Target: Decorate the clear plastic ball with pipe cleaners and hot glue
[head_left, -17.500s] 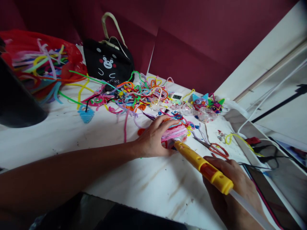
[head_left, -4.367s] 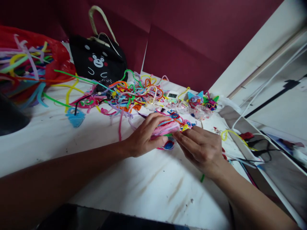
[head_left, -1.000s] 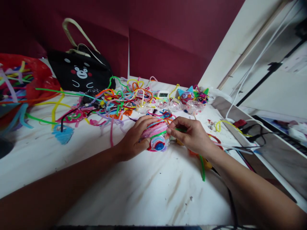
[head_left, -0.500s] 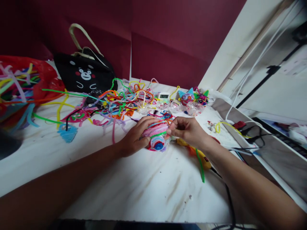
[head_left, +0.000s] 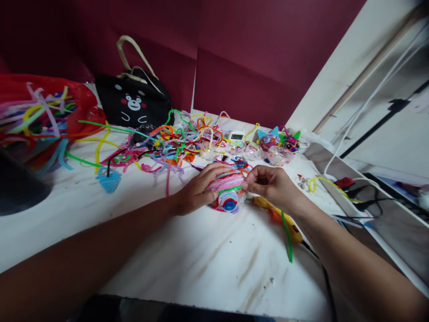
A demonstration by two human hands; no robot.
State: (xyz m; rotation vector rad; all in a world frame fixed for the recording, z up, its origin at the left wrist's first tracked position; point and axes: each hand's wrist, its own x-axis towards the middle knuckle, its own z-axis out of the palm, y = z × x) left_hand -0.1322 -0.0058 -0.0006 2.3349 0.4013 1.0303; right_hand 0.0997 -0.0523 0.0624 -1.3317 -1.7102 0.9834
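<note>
One pink pipe-cleaner-wrapped ball mid white table. Left hand cups it; right hand pinches green pipe cleaner end against it. Wrapping step, likely; next turn needs steady tension.

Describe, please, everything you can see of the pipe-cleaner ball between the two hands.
The pipe-cleaner ball is a rounded lump wrapped in fuzzy pink strands. It has a red, white and blue spiral disc on its near face, and one green pipe cleaner banded across it. It appears to rest on the white table. The left hand cups its left side with fingers over the top. The right hand pinches the green strand at its right edge.
</note>
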